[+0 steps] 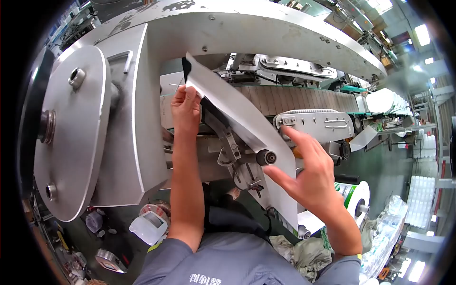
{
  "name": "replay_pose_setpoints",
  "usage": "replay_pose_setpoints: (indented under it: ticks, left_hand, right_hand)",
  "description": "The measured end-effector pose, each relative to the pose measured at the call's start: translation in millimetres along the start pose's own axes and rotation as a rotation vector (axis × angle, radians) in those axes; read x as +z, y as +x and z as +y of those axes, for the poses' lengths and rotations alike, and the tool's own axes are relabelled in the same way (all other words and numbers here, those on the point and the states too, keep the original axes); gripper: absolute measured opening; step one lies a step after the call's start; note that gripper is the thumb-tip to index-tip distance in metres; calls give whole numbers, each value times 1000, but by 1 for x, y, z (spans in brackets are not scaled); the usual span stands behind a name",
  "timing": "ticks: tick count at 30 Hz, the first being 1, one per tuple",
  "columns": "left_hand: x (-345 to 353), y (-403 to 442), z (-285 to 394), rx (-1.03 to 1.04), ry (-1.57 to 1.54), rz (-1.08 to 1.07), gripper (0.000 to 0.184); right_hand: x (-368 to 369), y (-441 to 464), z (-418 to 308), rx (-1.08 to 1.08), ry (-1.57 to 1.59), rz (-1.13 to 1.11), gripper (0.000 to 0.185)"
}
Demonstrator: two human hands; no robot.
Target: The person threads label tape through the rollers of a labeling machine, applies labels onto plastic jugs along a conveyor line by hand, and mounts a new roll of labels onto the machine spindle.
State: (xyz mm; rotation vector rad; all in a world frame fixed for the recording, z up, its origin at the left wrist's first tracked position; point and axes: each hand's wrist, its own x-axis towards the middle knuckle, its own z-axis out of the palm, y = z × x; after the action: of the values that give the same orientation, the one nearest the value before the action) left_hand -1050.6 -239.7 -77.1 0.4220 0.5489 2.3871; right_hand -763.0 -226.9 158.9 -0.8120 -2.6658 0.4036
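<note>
A wide strip of white film (237, 109) runs diagonally through the machine, its upper end curling beside a dark edge. My left hand (186, 105) has its thumb and fingertips pinched on the near edge of this strip, toward its upper end. My right hand (311, 171) is open, thumb and fingers spread over the strip's lower part. A black roller end (266, 157) sits just beyond the right thumb tip; whether the hand touches the film, I cannot tell. Below the film is a metal bracket (232, 145) with rods and clamps.
At left stands a large metal housing with a rounded plate (71, 133). A slatted conveyor (280, 99) passes behind, beside a side belt unit (316, 124). Lower right is a roll (358, 199) of printed film. A plastic jug (148, 227) stands on the floor.
</note>
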Motion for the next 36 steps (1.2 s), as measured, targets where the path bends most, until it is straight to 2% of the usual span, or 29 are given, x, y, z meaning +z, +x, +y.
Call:
replay_pose_setpoints:
  ticks: [1,3,5,7,9,10,11,12,13,16,20,22,25,36]
  left_hand:
    - [-7,1,-5,-12,-3,0,9]
    - [-28,7,-10,-2,-112,107,7]
    - [-37,9,-12,9,-72,225,8]
    - [-48,6,-16,-59,-17,79,18]
    - [-60,5,-19,-199,140,190,42]
    - [-57,-3,-14,-282,192,56,45]
    - [-55,-9,-8,-361,240,-81,48]
    - [-81,-7,-18,-338,268,-64,42]
    - [-71,-11,-18,-352,266,-68,42]
    - [-45,-12,-13,-179,239,151,19]
    - [-48,-7,-16,-117,262,240,20]
    - [-51,-4,-18,-66,255,370,19]
    - [-54,5,-23,-21,243,467,18]
    - [-67,31,-41,119,264,576,18]
  right_hand:
    - [-7,-18,4,12,-3,-2,73]
    - [-19,-56,7,240,-43,-179,68]
    - [-23,-100,14,238,-119,-290,61]
    - [-23,-135,12,256,-150,-367,40]
    - [-20,-156,12,324,-103,-508,28]
    - [-14,-164,13,373,-106,-531,22]
    - [-9,-163,12,374,-137,-520,22]
    - [-5,-163,14,362,-142,-475,22]
    - [-1,-163,15,346,-146,-433,23]
    - [13,-156,15,310,-114,-374,22]
    - [20,-145,18,276,-161,-387,16]
    - [22,-138,20,300,-168,-354,15]
    - [36,-125,21,264,-132,-263,21]
    - [58,-95,23,252,-163,-267,17]
